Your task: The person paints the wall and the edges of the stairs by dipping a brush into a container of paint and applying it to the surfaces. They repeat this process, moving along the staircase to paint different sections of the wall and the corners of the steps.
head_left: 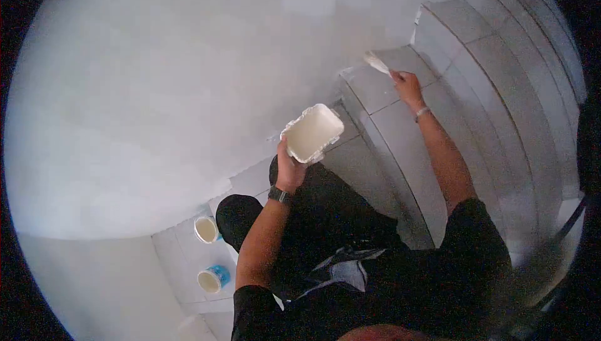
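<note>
Paint tub (312, 132), white and rectangular, sits tipped toward the camera in the left hand (290, 169), whose fingers are closed around its lower edge; the open top shows pale paint inside. It is held out in front of the person's dark-clothed knees, near the boundary between the painted wall and the bare blocks. A dark wristwatch (280, 195) circles the left wrist.

Up and to the right, the right hand (407, 86) is closed on the handle of a brush (376, 62), whose pale bristles press against the wall (156, 78) right at the edge of the fresh white coat. A thin band (422, 112) lies around that wrist. The wall to the left is smooth and white; to the right, grey block courses (488, 78) with visible joints run unpainted.

Down on the light floor (188, 266), well apart from both hands, stand two small round containers: a white one (206, 229) and, just below it, a blue-sided one (213, 278), both apparently holding pale paint, though they are too small to be sure.
</note>
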The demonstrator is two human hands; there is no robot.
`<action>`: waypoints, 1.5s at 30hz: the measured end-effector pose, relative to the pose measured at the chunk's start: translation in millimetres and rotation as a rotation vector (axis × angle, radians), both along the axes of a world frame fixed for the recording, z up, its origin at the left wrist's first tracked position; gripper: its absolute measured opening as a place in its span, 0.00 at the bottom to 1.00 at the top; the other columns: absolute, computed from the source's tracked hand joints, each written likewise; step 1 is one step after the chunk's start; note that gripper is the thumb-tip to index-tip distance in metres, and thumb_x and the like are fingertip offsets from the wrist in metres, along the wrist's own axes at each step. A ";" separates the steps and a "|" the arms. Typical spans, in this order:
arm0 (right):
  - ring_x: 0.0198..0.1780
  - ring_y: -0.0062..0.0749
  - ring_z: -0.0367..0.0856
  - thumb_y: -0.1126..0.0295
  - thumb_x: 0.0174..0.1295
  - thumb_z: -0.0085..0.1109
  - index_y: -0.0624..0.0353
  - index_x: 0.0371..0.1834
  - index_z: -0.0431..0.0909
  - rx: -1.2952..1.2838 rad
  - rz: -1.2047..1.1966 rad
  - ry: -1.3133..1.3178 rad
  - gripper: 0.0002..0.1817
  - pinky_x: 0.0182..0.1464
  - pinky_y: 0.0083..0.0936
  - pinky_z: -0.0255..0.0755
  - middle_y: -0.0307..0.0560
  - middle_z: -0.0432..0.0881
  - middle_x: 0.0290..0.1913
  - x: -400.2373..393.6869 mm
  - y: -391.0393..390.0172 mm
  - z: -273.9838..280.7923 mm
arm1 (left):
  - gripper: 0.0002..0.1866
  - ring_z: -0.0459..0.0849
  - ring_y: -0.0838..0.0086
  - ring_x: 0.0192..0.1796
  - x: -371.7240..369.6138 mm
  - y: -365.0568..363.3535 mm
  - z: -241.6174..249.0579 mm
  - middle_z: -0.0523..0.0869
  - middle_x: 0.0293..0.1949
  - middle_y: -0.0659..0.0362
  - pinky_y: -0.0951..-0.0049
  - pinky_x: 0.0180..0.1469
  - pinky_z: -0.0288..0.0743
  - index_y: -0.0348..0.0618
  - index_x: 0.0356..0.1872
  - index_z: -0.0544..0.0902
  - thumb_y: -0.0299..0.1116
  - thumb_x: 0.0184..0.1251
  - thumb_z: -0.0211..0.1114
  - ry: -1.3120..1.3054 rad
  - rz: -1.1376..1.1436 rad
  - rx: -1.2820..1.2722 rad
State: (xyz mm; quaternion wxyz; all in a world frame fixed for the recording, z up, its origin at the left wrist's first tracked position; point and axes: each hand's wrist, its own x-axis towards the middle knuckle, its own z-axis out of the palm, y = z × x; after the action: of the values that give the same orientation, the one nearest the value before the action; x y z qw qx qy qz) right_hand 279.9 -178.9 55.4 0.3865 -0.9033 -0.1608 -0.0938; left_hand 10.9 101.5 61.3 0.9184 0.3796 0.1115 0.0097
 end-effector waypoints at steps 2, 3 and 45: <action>0.22 0.22 0.62 0.53 0.65 0.53 0.68 0.28 0.75 0.004 0.035 -0.002 0.24 0.26 0.26 0.62 0.42 0.68 0.17 -14.2 0.5 5.8 | 0.33 0.73 0.60 0.61 -1.8 0.4 1.9 0.70 0.63 0.52 0.53 0.56 0.72 0.42 0.67 0.61 0.56 0.72 0.32 0.012 0.019 0.015; 0.22 0.22 0.63 0.55 0.66 0.53 0.67 0.30 0.76 0.050 0.030 -0.040 0.22 0.26 0.26 0.63 0.42 0.68 0.18 -24.2 0.8 16.6 | 0.33 0.73 0.59 0.62 -2.0 0.4 1.9 0.70 0.63 0.52 0.54 0.57 0.71 0.42 0.67 0.60 0.56 0.73 0.31 0.025 0.016 0.034; 0.22 0.14 0.66 0.59 0.63 0.57 0.63 0.39 0.82 0.154 0.388 0.843 0.16 0.25 0.15 0.60 0.30 0.73 0.22 -135.6 55.4 39.8 | 0.30 0.74 0.65 0.60 7.7 28.4 -29.9 0.73 0.60 0.53 0.61 0.59 0.72 0.39 0.64 0.65 0.53 0.73 0.39 0.010 -0.040 0.047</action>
State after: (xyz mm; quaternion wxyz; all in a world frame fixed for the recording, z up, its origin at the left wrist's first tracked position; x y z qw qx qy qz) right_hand 144.3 -123.5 95.2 0.4945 -0.7846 -0.1484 0.3434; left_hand 18.6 129.9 31.4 0.9087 0.4031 0.1081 -0.0078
